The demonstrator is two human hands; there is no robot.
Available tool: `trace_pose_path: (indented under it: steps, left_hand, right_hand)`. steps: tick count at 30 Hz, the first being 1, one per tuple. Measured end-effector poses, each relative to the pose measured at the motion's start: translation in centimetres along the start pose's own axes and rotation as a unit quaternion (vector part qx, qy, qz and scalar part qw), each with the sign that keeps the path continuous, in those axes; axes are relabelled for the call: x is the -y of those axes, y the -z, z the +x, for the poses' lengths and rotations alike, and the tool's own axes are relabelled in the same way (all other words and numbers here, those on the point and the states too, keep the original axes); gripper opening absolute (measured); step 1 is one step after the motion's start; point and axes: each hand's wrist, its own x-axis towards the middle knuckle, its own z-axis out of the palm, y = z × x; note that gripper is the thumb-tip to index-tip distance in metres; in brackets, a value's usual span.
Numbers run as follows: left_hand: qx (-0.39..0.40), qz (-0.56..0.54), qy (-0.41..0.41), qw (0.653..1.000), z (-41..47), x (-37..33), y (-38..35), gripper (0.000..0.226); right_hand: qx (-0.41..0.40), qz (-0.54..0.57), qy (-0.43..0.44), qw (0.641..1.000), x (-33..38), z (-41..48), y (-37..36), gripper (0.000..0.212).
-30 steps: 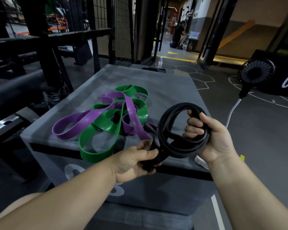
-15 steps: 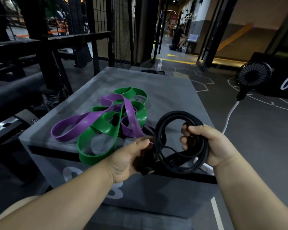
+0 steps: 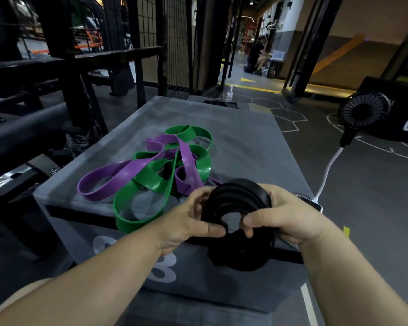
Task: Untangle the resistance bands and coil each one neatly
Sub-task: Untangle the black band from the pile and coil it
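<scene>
A black resistance band [image 3: 236, 198], wound into a tight coil of several loops, is held above the near edge of the grey box [image 3: 250, 142]. My left hand [image 3: 186, 220] grips the coil's left side, thumb across its front. My right hand [image 3: 280, 217] grips the right side with fingers curled round the loops. A loose part of the black band hangs below the coil. On the box top lie a purple band [image 3: 127, 169] and a green band [image 3: 149, 182], wound through each other in a loose heap.
A black fan [image 3: 363, 111] with a white cable stands on the floor at right. A white device [image 3: 310, 202] lies at the box's right edge. Black metal racks stand at left. A person sits far back in the hallway, and a water bottle [image 3: 230, 92] stands beyond the box.
The wide open black loop has been drawn into a smaller, tighter coil. Both hands have come closer together and now grip it from either side.
</scene>
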Motion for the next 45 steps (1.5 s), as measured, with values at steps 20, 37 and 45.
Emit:
trace_pose_path:
  steps: [20,37,45]
  left_hand:
    - [-0.121,0.240,-0.071,0.961,-9.3,-8.5,3.5,0.056]
    - [-0.335,0.232,-0.125,0.904,-22.2,-15.9,8.5,0.047]
    - [-0.419,0.177,-0.214,0.865,-29.5,-18.0,9.4,0.011]
  right_hand:
    - [0.061,0.073,0.053,0.994,3.4,4.2,-9.1,0.003]
    - [0.042,0.030,0.127,0.991,12.2,9.6,-22.8,0.021]
    - [0.147,0.046,0.157,0.975,13.8,11.1,-28.9,0.018]
